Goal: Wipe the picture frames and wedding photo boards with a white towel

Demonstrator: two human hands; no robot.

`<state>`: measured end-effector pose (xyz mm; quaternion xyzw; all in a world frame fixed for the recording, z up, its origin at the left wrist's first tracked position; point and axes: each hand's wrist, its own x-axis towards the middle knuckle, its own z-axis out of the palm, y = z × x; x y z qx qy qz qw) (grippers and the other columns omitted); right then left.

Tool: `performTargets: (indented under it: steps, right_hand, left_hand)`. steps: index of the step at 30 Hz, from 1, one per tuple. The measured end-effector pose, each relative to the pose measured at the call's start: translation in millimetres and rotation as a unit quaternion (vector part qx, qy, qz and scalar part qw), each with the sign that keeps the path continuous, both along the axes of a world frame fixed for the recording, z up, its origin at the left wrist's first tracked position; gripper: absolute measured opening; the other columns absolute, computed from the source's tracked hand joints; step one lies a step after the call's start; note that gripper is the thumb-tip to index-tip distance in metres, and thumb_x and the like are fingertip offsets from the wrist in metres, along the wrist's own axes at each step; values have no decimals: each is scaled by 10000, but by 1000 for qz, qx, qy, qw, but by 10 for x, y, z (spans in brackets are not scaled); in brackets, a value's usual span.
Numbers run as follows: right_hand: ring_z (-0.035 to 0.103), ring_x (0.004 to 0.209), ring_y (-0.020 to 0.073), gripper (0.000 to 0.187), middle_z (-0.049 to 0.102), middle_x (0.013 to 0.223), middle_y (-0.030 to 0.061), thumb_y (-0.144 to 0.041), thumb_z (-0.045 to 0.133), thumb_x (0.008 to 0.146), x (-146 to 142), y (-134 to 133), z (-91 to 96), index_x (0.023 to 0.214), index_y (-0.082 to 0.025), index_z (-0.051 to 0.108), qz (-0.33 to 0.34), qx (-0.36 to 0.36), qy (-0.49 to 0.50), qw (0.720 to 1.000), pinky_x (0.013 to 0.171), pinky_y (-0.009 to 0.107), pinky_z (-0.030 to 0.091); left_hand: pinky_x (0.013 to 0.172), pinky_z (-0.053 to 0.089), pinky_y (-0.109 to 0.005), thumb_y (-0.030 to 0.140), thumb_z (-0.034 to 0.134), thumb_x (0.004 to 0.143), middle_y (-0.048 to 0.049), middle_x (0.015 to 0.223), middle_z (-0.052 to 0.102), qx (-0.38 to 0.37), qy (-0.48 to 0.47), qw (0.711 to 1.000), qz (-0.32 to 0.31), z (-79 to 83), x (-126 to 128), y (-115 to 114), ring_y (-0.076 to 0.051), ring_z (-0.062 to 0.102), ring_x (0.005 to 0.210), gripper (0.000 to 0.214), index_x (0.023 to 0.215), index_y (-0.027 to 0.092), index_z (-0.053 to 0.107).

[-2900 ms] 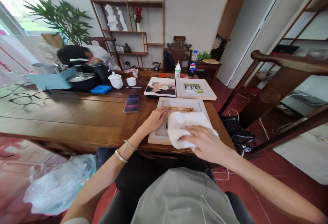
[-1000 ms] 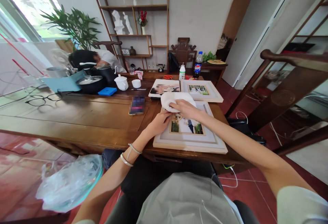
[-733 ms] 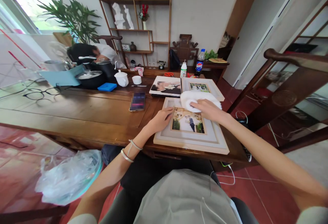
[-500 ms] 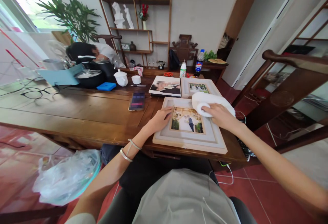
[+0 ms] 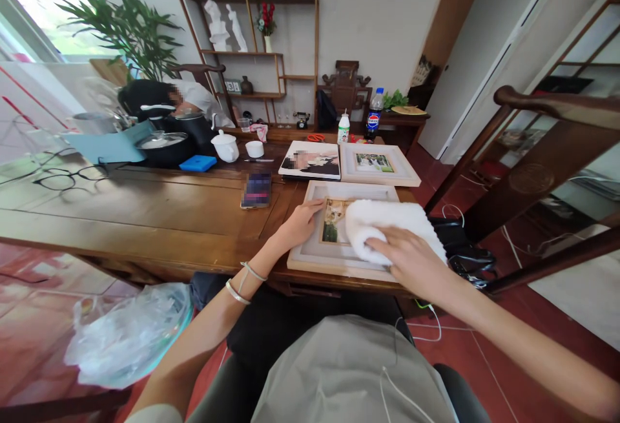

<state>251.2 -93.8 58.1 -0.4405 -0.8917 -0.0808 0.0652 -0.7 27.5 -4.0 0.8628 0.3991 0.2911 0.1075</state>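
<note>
A pale-framed photo frame [image 5: 310, 252] lies flat at the near edge of the wooden table [image 5: 145, 216]. My left hand [image 5: 298, 223] rests on its left border with the fingers flat, holding it steady. My right hand [image 5: 407, 258] presses down on a white towel [image 5: 382, 219] that covers the right half of the frame and most of the picture. Only the picture's left strip shows.
Two more framed pictures [image 5: 378, 165] lie just beyond, with a phone [image 5: 256, 190] to their left. Bottles [image 5: 372, 116], a teapot [image 5: 225, 147], pots and glasses [image 5: 58, 181] stand farther off. Another person [image 5: 159, 97] leans at the far left. A plastic bag [image 5: 126, 339] sits by my left knee.
My right hand has swept the towel from the frame's far right corner back toward me, so it now covers the picture's right side. The left hand has stayed on the frame.
</note>
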Motion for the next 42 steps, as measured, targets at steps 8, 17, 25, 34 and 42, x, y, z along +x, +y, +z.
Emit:
performTargets:
  steps: [8,17,25,34,42]
  right_hand:
    - [549,1102,289,534,635,1134,180,12,432,666,320,1023,-115,1161,-122,582,-94,127,-16,987,915,404,400]
    - [606,918,252,492,644,1096,121,-32,462,633,-75,187,32,1060,-204,636,-27,-11,-23,999,794,364,434]
    - [538,1148,260,558,596,1246,131,-12,448,621,3,20,-88,1122,-195,611,-21,24,24,999,926,391,423]
    - [565,1054,271,534,627,1081,160,-3,432,671,173,998,42,1167,-141,572,-79,65,-29,994,835,348,431]
    - [626,949,273,511,630,1126,135,-42,448,653,-183,25,94,1107,-215,608,-22,-46,-23,998,776,388,479]
  left_hand:
    - [1079,380,-382,166,411,899,-141,1326,537,14,-5,1000,-1,43,35,-57,-231,493,1248,369,1215,89,586]
    - [1073,389,-386,160,419,889,-114,1303,564,8,-17,1000,4,29,53,-43,-221,520,1220,360,1199,122,599]
    - [1089,376,-375,66,375,853,-91,1304,567,11,-16,1000,15,7,36,-28,-204,515,1227,423,1209,125,597]
    - [1112,346,-395,-50,342,741,-105,1332,538,-13,-14,1000,6,28,21,-22,-216,477,1263,564,1232,97,579]
    - [1120,332,-387,-63,337,704,-119,1334,534,-12,-9,1000,5,17,26,-7,-214,472,1268,603,1244,75,568]
